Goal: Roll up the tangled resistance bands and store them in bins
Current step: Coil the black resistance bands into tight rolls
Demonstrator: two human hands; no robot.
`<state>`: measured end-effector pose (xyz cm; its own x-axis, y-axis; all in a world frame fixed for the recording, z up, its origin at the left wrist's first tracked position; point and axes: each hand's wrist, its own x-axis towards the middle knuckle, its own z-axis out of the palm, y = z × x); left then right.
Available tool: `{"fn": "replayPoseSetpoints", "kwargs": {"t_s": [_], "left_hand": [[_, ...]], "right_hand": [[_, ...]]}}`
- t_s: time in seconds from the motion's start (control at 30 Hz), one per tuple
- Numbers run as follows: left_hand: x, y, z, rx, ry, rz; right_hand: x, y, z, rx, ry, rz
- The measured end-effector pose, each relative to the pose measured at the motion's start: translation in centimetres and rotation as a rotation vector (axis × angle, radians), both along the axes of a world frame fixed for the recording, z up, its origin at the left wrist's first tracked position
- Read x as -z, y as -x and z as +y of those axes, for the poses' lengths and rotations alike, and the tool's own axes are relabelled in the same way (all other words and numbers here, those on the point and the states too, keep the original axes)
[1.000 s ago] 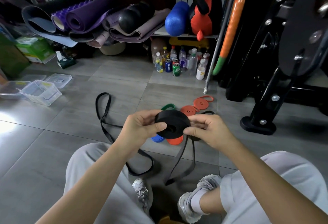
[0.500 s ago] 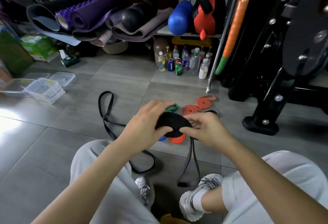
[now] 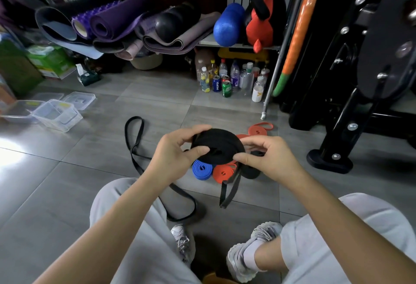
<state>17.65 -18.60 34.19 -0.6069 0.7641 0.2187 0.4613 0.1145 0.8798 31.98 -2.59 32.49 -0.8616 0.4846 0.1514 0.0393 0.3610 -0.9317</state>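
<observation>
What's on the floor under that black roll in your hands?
A blue coil, an orange coil and part of a black coil show on the tiles. The black roll covers whatever lies right behind it.

Single view, head-worn, wide-angle. Faces forward and down, close above left hand (image 3: pixel 175 157) and right hand (image 3: pixel 267 159); tiled floor (image 3: pixel 56 182) near, shelf (image 3: pixel 236 46) at far end.

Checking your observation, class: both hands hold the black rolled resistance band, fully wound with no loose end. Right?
No. The head view shows left hand and right hand holding the black rolled resistance band, but a loose loop hangs below it.
</observation>
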Motion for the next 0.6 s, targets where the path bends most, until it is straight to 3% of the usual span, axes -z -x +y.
{"fn": "replayPoseSetpoints", "kwargs": {"t_s": [0.2, 0.4, 0.6], "left_hand": [[0.8, -0.1, 0.3, -0.018, -0.149, -0.277], [0.8, -0.3, 0.3, 0.004, -0.2, -0.375], [1.0, -0.6, 0.6, -0.013, -0.29, -0.531]], "right_hand": [[-0.2, 0.2, -0.2, 0.046, 0.03, 0.093], [0.2, -0.1, -0.1, 0.029, 0.033, 0.071], [1.2, 0.2, -0.7, 0.024, 0.221, 0.167]]}}
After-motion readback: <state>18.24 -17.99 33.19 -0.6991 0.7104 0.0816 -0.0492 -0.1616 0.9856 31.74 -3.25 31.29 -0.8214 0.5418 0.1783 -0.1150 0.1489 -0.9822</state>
